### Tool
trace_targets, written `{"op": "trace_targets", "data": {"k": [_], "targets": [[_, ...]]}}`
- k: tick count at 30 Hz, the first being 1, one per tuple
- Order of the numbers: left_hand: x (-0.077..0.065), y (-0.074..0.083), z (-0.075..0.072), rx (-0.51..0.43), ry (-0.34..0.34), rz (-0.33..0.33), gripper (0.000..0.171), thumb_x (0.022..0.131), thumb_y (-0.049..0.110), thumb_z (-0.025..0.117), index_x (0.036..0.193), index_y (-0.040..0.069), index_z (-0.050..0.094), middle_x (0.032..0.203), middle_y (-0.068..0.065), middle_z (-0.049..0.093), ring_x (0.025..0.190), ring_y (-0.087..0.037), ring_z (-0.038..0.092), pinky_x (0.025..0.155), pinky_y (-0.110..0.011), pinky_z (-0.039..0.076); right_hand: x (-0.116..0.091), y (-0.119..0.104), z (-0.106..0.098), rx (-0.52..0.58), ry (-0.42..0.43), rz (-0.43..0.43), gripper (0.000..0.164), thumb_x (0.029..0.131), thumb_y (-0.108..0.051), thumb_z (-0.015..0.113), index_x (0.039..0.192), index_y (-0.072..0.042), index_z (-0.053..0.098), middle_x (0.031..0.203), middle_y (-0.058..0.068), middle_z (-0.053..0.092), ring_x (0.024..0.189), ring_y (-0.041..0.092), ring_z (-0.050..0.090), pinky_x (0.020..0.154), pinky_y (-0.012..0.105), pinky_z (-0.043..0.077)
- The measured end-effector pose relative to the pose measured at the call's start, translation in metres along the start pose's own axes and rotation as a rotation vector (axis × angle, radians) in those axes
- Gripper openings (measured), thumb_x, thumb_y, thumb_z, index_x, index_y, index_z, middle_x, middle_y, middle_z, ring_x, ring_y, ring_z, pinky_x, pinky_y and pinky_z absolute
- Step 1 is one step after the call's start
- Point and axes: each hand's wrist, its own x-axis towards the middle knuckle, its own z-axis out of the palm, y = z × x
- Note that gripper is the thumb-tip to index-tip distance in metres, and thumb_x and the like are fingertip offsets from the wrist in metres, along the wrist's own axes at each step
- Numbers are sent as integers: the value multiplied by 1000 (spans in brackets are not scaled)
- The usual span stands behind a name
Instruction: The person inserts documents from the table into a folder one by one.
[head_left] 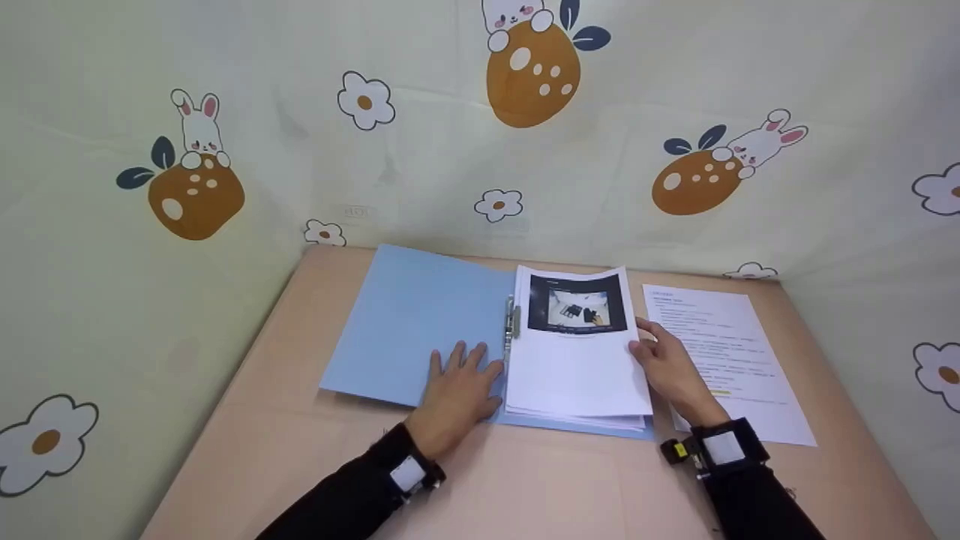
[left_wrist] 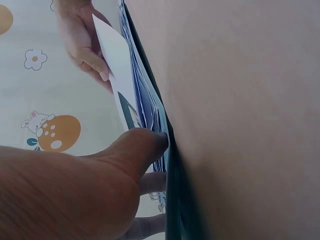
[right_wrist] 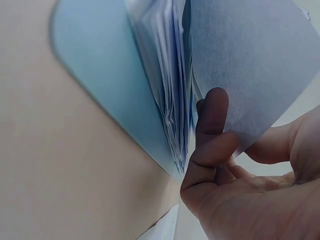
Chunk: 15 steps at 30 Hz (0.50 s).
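Note:
A light blue folder point(head_left: 427, 322) lies spread out, with a stack of white papers on its right half beside a metal clip point(head_left: 514, 319). On top is a printed sheet point(head_left: 577, 375) with a dark picture at its upper end. My right hand point(head_left: 675, 371) pinches this sheet by its right edge. In the right wrist view, the sheet point(right_wrist: 255, 60) stands lifted away from the stack point(right_wrist: 167, 65) below. With fingers spread, my left hand point(head_left: 457, 397) rests on the folder near the spine, left of the papers. Its thumb touches the folder's lower edge in the left wrist view.
A loose text page point(head_left: 727, 360) with a yellow highlighted line lies right of the folder, partly behind my right hand. The pinkish table point(head_left: 540, 487) meets a patterned cloth backdrop point(head_left: 420, 165) at the back and sides.

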Motion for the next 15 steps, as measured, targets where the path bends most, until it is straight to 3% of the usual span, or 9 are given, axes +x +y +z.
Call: {"op": "trace_targets", "data": {"k": [6,8,11,15], "targets": [[-1,-1,1,-3,15,12,51,108,39,83,155,20,71,173,-18,61,164,-53,52,132,-84,42,1,2,1,-5,-19,-31,65,125,-20,52,183,-1,30,161,37,66,138,42,77,102,30,64],[-2,-1,1,-11,14,16,51,109,39,82,155,20,70,174,-19,60,165,-54,52,132,-84,41,1,2,1,-11,-25,-47,65,125,-19,53,182,2,29,159,38,66,135,42,78,100,28,63],[-2,-2,1,-21,12,19,51,110,40,80,156,20,69,175,-19,59,165,-55,51,132,-85,39,0,0,1,-26,-35,-52,67,124,-19,54,182,3,28,161,39,65,138,45,76,110,39,66],[-3,-2,2,-10,18,26,53,110,41,81,157,21,69,175,-20,59,165,-55,52,132,-85,41,-2,-3,2,-111,-34,-39,71,123,-26,58,182,3,28,163,39,63,145,49,70,123,58,59]]}}
